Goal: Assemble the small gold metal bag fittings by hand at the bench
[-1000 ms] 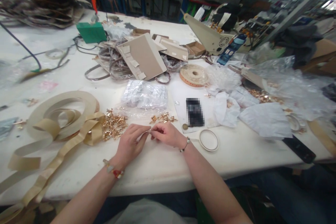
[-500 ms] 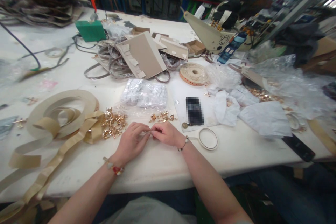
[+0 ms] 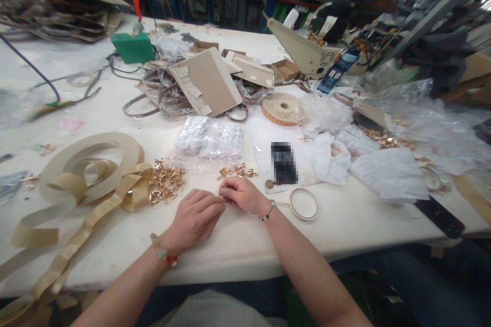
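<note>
My left hand [image 3: 197, 217] and my right hand [image 3: 241, 195] meet fingertip to fingertip above the white table, low in the middle of the view. Both are closed in a pinch; whatever sits between the fingers is too small and covered to name. Just left of my left hand lies a heap of small gold metal fittings [image 3: 166, 181]. A smaller group of the same gold fittings [image 3: 238, 170] rests beyond my right hand. To the right of my right wrist a roll of narrow white tape [image 3: 304, 204] lies flat.
Wide beige strap [image 3: 94, 145] coils at the left. Behind the hands lies a clear plastic bag of white pieces [image 3: 210, 138]. A perforated roll [image 3: 283, 108], white pouches [image 3: 388, 173], a blue bottle [image 3: 339, 70] and a dark phone [image 3: 439, 216] stand or lie rightward.
My left hand has rolled over and come slightly nearer, its back now facing up more. My right hand's fingers have curled in a little. The fingertips still meet.
</note>
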Tool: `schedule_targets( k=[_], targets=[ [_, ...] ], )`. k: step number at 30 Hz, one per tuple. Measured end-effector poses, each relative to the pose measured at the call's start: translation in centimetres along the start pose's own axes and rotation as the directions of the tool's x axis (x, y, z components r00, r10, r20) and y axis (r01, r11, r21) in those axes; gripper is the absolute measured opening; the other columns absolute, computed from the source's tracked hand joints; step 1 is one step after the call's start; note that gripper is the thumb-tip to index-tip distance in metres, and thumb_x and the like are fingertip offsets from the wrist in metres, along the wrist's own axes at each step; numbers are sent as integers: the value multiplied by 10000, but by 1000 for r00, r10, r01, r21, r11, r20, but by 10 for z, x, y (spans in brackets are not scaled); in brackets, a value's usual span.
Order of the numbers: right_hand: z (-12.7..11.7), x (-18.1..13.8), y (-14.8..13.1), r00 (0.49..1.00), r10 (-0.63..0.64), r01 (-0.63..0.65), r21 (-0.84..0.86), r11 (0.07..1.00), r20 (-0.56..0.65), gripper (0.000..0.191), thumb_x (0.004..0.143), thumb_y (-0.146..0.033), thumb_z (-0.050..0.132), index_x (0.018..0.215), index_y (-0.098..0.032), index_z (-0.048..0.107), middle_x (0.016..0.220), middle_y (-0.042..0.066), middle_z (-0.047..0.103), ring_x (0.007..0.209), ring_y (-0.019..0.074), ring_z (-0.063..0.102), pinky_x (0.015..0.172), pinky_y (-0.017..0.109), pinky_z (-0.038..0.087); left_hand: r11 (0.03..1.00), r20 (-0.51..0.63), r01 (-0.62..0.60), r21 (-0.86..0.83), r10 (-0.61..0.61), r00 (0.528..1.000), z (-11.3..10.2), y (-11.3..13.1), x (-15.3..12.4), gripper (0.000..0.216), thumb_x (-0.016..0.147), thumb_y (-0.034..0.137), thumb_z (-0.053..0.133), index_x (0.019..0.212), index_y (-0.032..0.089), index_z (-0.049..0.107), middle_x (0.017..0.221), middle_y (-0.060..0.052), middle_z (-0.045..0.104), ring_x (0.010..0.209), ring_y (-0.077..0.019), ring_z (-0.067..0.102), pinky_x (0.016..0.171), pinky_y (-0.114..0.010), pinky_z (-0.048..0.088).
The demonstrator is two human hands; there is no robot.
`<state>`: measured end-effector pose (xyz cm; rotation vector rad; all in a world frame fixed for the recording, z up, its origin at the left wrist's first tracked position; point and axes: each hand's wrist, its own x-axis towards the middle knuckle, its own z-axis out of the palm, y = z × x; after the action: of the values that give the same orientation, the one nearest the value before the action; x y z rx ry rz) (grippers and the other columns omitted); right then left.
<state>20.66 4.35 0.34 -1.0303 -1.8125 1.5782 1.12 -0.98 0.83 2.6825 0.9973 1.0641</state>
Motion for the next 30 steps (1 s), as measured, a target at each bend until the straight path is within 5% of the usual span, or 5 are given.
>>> schedule_targets(
  k=[4, 8, 11, 18, 30],
  targets=[
    [1, -1, 2, 1000, 10, -9, 22, 1000, -22, 123, 908, -263, 578, 846, -175, 635, 765, 17, 677, 637, 118, 582, 620, 235, 442, 975, -49, 182, 127, -177, 983, -10, -7, -7, 107, 938, 143, 587, 1015, 212, 614, 977, -40, 734, 861, -191, 649, 774, -327, 455],
    [0, 0, 4, 997, 4, -8, -60, 998, -71, 68, 848, -228, 634, 901, -186, 633, 787, 4, 664, 670, 125, 567, 637, 241, 425, 835, -264, 504, 221, -447, 855, -29, -27, -27, 245, 931, 242, 619, 1166, 187, 578, 920, -54, 705, 833, -211, 664, 781, -337, 477],
    [0, 1, 3, 995, -27, 13, -145, 989, -93, 89, 824, -233, 660, 897, -188, 638, 792, -11, 635, 688, 126, 537, 663, 250, 405, 751, -274, 602, 271, -540, 796, -40, -37, -42, 396, 906, 282, 647, 1268, 178, 526, 976, -67, 712, 861, -233, 681, 819, -366, 479],
    [-1, 1, 3, 996, -39, 24, -189, 982, -79, 119, 837, -265, 652, 920, -180, 644, 830, -9, 632, 711, 124, 515, 686, 252, 387, 778, -47, 426, 462, -459, 887, -28, -39, -31, 405, 951, 208, 540, 1351, 222, 477, 1210, -82, 710, 1028, -237, 694, 959, -389, 416],
    [0, -1, 0, 998, -22, 11, -187, 982, -58, 125, 836, -269, 663, 921, -179, 646, 858, 4, 662, 760, 143, 571, 716, 257, 428, 728, 8, 389, 565, -477, 879, -22, -52, -15, 420, 887, 160, 487, 1301, 183, 555, 1050, -124, 733, 945, -313, 686, 800, -398, 461]
  ],
)
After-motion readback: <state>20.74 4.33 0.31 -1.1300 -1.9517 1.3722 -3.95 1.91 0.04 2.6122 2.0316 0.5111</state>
